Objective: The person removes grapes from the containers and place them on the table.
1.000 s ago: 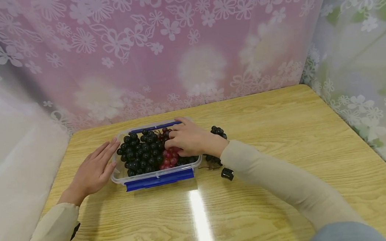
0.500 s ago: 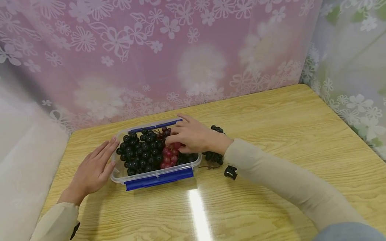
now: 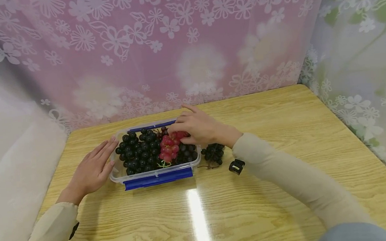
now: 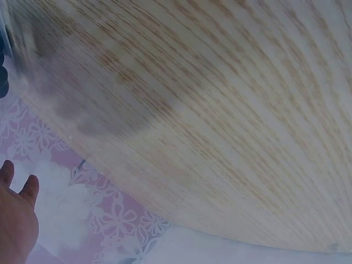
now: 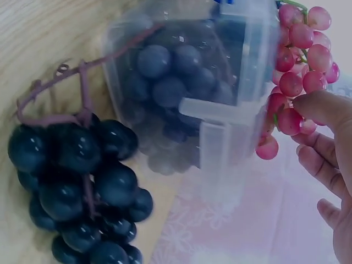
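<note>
My right hand pinches a bunch of red grapes between thumb and finger. The bunch is lifted above a clear plastic container with blue clips; in the right wrist view its pink berries hang beyond the container wall. Black grapes fill the container's left part, and more dark grapes lie at its right end. A few dark red grapes show near the back. With straight fingers my left hand rests on the container's left rim.
Just right of the container, a bunch of black grapes lies on the wooden table, its brown stem near the container's corner. Pink flowered curtain hangs behind the table, with pale cloth on both sides.
The right hand has moved right and up with the red grapes, which rise from among the other bunches. Their green stem end now shows at the front. The left hand stays in place.
</note>
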`<action>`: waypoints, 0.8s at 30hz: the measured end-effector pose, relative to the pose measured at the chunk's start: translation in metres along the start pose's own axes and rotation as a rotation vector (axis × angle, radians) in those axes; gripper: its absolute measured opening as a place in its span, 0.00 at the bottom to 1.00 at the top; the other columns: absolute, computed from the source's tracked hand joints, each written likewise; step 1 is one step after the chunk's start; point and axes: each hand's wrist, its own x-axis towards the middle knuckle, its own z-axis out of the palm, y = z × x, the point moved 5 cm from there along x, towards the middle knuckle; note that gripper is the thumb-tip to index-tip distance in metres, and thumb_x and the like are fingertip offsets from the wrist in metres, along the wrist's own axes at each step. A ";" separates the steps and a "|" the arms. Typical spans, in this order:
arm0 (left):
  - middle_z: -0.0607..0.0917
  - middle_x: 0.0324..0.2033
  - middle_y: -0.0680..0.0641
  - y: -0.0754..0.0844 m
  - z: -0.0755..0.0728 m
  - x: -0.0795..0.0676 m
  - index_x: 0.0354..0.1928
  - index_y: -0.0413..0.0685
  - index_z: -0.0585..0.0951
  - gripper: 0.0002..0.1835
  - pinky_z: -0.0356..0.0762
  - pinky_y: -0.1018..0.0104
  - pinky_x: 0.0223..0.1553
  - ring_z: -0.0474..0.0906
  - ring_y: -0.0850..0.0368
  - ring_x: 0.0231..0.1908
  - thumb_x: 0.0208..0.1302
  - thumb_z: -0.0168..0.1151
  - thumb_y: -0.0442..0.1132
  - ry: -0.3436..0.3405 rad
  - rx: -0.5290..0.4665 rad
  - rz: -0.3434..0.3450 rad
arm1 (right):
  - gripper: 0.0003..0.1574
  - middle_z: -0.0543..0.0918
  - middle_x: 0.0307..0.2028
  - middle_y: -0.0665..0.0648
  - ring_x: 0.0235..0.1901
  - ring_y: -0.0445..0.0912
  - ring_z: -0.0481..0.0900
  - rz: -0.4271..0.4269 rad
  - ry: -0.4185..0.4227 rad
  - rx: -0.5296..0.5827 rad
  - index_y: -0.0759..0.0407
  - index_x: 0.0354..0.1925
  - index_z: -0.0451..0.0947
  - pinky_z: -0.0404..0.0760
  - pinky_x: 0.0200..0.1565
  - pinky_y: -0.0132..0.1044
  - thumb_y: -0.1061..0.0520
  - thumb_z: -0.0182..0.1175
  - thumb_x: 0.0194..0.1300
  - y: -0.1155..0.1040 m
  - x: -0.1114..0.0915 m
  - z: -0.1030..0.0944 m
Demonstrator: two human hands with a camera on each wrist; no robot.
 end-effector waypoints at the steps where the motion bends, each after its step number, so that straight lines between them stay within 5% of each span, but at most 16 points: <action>1: 0.52 0.73 0.48 0.000 0.000 0.000 0.76 0.52 0.52 0.35 0.56 0.39 0.62 0.49 0.45 0.71 0.71 0.52 0.43 0.001 0.000 0.002 | 0.26 0.82 0.49 0.51 0.53 0.48 0.76 -0.007 0.012 0.002 0.48 0.56 0.77 0.40 0.70 0.50 0.50 0.68 0.59 0.001 0.000 -0.003; 13: 0.53 0.73 0.47 -0.002 -0.001 0.001 0.76 0.53 0.51 0.34 0.56 0.38 0.61 0.49 0.45 0.71 0.72 0.49 0.46 0.005 -0.004 0.007 | 0.24 0.83 0.47 0.53 0.51 0.50 0.77 -0.052 0.180 0.028 0.51 0.53 0.78 0.39 0.70 0.50 0.56 0.70 0.56 0.017 -0.023 -0.037; 24: 0.53 0.73 0.46 -0.002 -0.001 0.003 0.76 0.52 0.52 0.35 0.56 0.40 0.62 0.49 0.44 0.70 0.70 0.52 0.43 0.004 -0.009 0.011 | 0.26 0.84 0.44 0.54 0.50 0.54 0.78 -0.001 0.287 0.029 0.54 0.49 0.81 0.46 0.69 0.54 0.63 0.73 0.49 0.047 -0.087 -0.048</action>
